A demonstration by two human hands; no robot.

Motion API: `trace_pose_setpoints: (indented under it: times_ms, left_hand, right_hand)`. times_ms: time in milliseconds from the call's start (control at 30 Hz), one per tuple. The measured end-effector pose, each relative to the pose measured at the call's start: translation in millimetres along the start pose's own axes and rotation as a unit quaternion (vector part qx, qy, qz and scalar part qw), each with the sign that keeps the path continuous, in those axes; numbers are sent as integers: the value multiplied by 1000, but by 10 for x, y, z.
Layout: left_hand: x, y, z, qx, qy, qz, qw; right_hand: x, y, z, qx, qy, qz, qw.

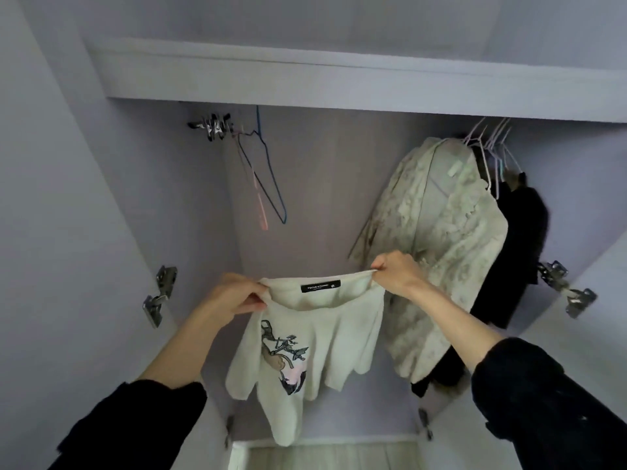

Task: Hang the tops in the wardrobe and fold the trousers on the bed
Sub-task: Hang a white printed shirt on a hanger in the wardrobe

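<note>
A cream top point(319, 354) with a printed figure and a black neck label hangs in front of the open wardrobe. My left hand point(234, 295) pinches the left side of its neckline. My right hand point(397, 271) pinches the right side, so the neck opening is stretched wide between them. Two empty wire hangers point(268, 184), one blue and one pink, dangle at the upper left inside the wardrobe. No trousers or bed are in view.
A pale lace garment point(444, 245) and a black garment point(519, 252) hang on light wire hangers at the right. Both wardrobe doors stand open, with metal hinges at the left point(159, 296) and the right point(566, 290). A shelf point(339, 83) spans the top.
</note>
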State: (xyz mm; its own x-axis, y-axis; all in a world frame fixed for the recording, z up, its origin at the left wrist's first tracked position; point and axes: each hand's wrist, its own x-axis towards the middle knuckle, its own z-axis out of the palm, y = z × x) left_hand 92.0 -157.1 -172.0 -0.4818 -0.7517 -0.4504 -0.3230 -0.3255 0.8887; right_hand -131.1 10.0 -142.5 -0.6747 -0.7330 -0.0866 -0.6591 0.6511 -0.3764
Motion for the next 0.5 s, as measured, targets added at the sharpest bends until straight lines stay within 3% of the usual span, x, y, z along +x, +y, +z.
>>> trace_pose_setpoints:
  times_ms: [100, 267, 333, 433, 500]
  left_hand:
    - [58, 71, 57, -131, -25, -53, 990]
    - [166, 403, 15, -167, 44, -3, 985]
    - [182, 510, -20, -181, 54, 14, 982]
    - [189, 618, -37, -136, 56, 41, 988]
    - [182, 643, -49, -118, 62, 48, 990]
  right_hand:
    - [345, -69, 154, 7, -50, -20, 999]
    - [849, -369, 235, -7, -125, -82, 989]
    - [989, -501, 229, 104, -165, -77, 978]
    - [1171, -840, 97, 331, -131, -60, 932]
    - [1293, -1158, -10, 409, -121, -50, 903]
